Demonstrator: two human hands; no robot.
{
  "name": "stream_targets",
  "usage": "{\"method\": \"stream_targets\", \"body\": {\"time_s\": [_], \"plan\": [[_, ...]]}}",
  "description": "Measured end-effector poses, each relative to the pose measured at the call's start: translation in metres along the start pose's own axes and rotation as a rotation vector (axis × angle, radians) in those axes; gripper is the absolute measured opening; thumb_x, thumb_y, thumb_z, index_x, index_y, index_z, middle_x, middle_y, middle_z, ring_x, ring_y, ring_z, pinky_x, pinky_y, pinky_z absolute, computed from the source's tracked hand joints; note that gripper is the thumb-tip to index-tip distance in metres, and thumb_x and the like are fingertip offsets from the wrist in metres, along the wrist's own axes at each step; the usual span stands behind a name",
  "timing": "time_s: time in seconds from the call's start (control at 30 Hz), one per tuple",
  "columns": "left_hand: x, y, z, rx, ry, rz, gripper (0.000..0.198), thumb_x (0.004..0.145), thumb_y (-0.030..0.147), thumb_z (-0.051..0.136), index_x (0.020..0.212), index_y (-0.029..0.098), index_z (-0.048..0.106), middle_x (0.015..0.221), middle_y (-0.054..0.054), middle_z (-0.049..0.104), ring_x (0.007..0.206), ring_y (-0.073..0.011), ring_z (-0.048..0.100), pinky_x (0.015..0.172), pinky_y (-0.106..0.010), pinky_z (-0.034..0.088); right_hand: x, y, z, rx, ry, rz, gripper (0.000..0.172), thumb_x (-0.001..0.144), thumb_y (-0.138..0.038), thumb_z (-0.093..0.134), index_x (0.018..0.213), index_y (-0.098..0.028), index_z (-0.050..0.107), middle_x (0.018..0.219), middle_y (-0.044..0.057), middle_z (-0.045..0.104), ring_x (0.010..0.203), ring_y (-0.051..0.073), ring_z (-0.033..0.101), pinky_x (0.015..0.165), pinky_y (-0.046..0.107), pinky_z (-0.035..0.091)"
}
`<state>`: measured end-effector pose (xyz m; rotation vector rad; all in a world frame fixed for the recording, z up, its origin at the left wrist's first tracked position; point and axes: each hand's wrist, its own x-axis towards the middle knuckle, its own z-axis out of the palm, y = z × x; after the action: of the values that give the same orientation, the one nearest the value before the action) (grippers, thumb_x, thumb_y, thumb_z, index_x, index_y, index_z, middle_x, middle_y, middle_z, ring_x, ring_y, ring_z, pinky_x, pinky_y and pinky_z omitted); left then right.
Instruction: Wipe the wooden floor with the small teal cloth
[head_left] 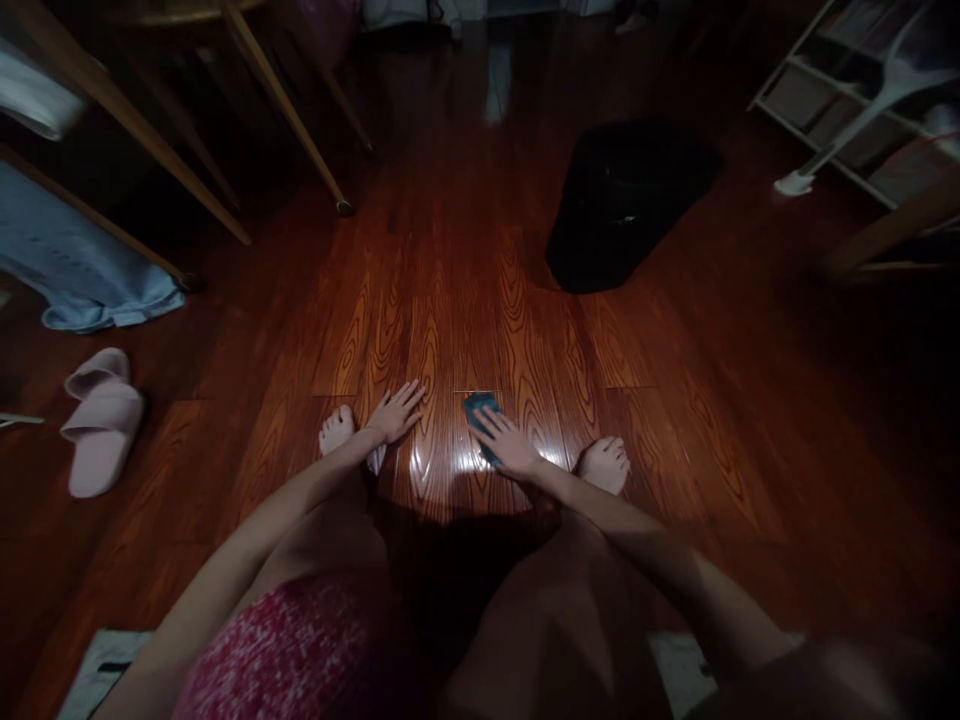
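On the reddish-brown wooden floor [465, 340], my left hand [395, 413] lies with its fingers spread, beside my left foot, and holds nothing. My right hand [504, 440] rests flat with fingers spread on top of a small dark teal cloth [481, 403], partly covering it. The cloth lies on the floor between my feet, right of my left hand. A small pale item [376, 460] shows under my left wrist; what it is I cannot make out.
A black bin [630, 205] stands ahead to the right. Pink slippers [105, 430] lie at the left, below hanging blue fabric [90, 255]. Wooden furniture legs [289, 110] stand at the upper left, a white shelf [847, 90] at the upper right.
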<state>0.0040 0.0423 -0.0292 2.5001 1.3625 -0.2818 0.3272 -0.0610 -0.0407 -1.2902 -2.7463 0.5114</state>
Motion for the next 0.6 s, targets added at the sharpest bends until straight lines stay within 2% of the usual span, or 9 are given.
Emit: {"method": "stream_targets", "body": {"time_s": [0.07,0.1,0.17,0.23,0.33,0.4,0.47,0.6], "plan": [[-0.001,0.001,-0.002,-0.002,-0.004,0.0,0.065,0.107,0.052,0.03,0.166,0.027,0.016,0.172,-0.006,0.012,0.158,-0.0273,0.013,0.123,-0.056,0.021,0.007,-0.008,0.001,0.039,-0.074,-0.224,0.089,0.08,-0.02,0.072,0.16,-0.022,0.034,0.171,0.011,0.019,0.158,0.029,0.008,0.126,0.05,0.017],[-0.001,0.002,-0.002,-0.003,-0.004,0.0,0.065,0.107,0.052,0.03,0.166,0.027,0.016,0.172,-0.006,0.012,0.158,-0.0272,0.014,0.123,-0.056,0.021,0.01,-0.009,0.001,0.054,-0.088,-0.282,0.089,0.079,-0.018,0.072,0.16,-0.023,0.035,0.171,0.01,0.021,0.158,0.027,0.01,0.127,0.048,0.017],[-0.001,0.002,-0.003,-0.006,-0.001,0.001,0.064,0.107,0.052,0.03,0.166,0.027,0.018,0.172,-0.006,0.012,0.157,-0.0272,0.014,0.123,-0.056,0.022,0.015,-0.007,-0.002,0.067,-0.076,-0.285,0.086,0.081,-0.017,0.069,0.16,-0.025,0.036,0.17,0.009,0.022,0.158,0.026,0.011,0.126,0.047,0.018],[-0.001,0.003,-0.002,-0.007,0.003,0.001,0.064,0.107,0.052,0.03,0.166,0.027,0.018,0.172,-0.006,0.012,0.157,-0.0273,0.014,0.123,-0.056,0.021,0.015,0.001,-0.006,0.058,-0.015,-0.151,0.082,0.085,-0.018,0.065,0.161,-0.024,0.033,0.171,0.009,0.02,0.158,0.026,0.009,0.126,0.048,0.018],[0.0,0.003,-0.001,-0.004,0.008,-0.001,0.064,0.107,0.051,0.03,0.166,0.027,0.018,0.172,-0.006,0.013,0.158,-0.027,0.014,0.124,-0.056,0.02,0.01,0.01,-0.01,0.029,0.107,0.181,0.079,0.09,-0.021,0.06,0.162,-0.018,0.029,0.171,0.014,0.013,0.158,0.03,0.005,0.126,0.054,0.017],[0.0,0.003,-0.001,-0.003,0.006,-0.003,0.064,0.108,0.05,0.03,0.166,0.026,0.018,0.172,-0.006,0.012,0.158,-0.0264,0.013,0.124,-0.056,0.019,0.006,0.009,-0.011,0.018,0.129,0.298,0.077,0.091,-0.022,0.058,0.162,-0.014,0.028,0.171,0.017,0.012,0.158,0.033,0.002,0.126,0.056,0.015],[0.0,0.003,-0.001,-0.005,0.004,0.001,0.064,0.108,0.05,0.031,0.166,0.026,0.017,0.172,-0.006,0.012,0.158,-0.0263,0.013,0.124,-0.056,0.019,0.004,0.002,-0.009,0.025,0.064,0.213,0.081,0.089,-0.021,0.06,0.162,-0.013,0.028,0.171,0.017,0.012,0.158,0.033,0.001,0.126,0.056,0.013],[-0.001,0.003,-0.003,-0.012,-0.004,0.001,0.064,0.108,0.05,0.03,0.166,0.027,0.016,0.172,-0.007,0.012,0.158,-0.0271,0.013,0.124,-0.057,0.02,0.007,-0.015,-0.006,0.077,-0.118,-0.176,0.093,0.077,-0.015,0.071,0.161,-0.016,0.031,0.171,0.016,0.013,0.158,0.028,0.004,0.127,0.048,0.013]]}}
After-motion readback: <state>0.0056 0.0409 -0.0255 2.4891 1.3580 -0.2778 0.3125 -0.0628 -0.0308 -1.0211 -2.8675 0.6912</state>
